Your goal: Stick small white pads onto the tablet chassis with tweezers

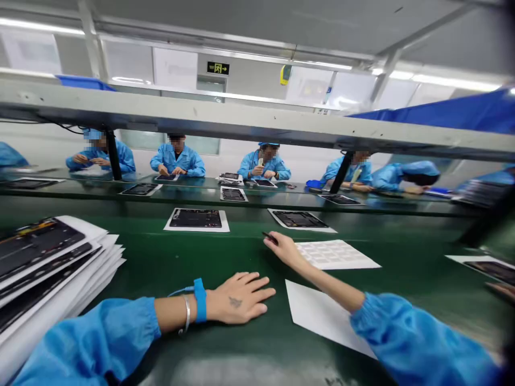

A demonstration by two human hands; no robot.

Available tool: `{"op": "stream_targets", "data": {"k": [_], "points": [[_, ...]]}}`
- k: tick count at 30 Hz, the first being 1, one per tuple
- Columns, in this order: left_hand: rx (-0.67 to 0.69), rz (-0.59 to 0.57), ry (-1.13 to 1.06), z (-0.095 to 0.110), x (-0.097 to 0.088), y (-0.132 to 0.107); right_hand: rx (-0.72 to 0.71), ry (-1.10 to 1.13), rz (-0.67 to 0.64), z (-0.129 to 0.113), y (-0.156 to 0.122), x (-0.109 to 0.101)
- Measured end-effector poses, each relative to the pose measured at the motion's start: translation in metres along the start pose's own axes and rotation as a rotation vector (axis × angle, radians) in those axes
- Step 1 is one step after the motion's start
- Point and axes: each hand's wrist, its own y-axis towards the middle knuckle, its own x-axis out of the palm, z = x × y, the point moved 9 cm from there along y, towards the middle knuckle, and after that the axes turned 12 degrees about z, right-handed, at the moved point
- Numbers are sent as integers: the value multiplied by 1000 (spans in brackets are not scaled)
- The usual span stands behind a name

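Note:
My left hand (240, 298) lies flat on the green table (193, 257), fingers stretched out, holding nothing; a blue wrist strap and a bracelet circle its wrist. My right hand (284, 247) reaches forward beside a white sheet of small labels (336, 253) and pinches a thin dark tool (269, 236). A blank white sheet (317, 316) lies under my right forearm. Two dark flat panels on white sheets (196, 219) (300, 220) rest on the belt beyond my hands.
A stack of dark panels on white sheets (44, 262) fills the left. Another panel (488, 266) lies at the right edge. A grey overhead rail (257, 126) crosses the view. Several people in blue coats work at the far bench (177, 161).

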Motion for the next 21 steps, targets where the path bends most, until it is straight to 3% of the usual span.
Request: {"op": "stream_targets", "data": {"k": [5, 10, 15, 21], "points": [[55, 53, -44, 10, 0, 12, 218, -315, -103, 81, 86, 12], [88, 100, -79, 13, -4, 15, 371, -528, -184, 136, 122, 35], [103, 129, -95, 11, -5, 18, 355, -581, -277, 147, 140, 62], [108, 131, -105, 11, -6, 19, 289, -554, -317, 135, 152, 81]]}}
